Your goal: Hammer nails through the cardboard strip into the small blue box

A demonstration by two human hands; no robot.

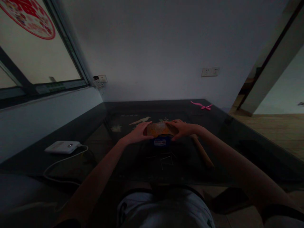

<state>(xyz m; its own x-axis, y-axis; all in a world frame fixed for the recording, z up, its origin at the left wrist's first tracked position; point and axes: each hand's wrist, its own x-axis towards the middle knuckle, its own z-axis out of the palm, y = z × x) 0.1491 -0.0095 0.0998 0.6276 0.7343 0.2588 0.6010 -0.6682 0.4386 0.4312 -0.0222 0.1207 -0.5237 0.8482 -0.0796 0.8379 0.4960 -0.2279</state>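
An orange-brown block [158,129] rests on top of a small blue box [160,141] in the middle of a dark glass table [228,148]. My left hand [138,133] presses against the block's left end with its fingers wrapped round it. My right hand [182,128] covers the block's right end, fingers curled over the top. Several thin nails [163,158] lie on the glass just in front of the box. A wooden handle [202,151] lies on the table under my right wrist.
A white power bank [62,147] with a white cable [62,164] sits at the left on the table. A pink ribbon-like thing [201,105] lies at the far right corner. Wall sockets [210,72] are behind; a window is at the left.
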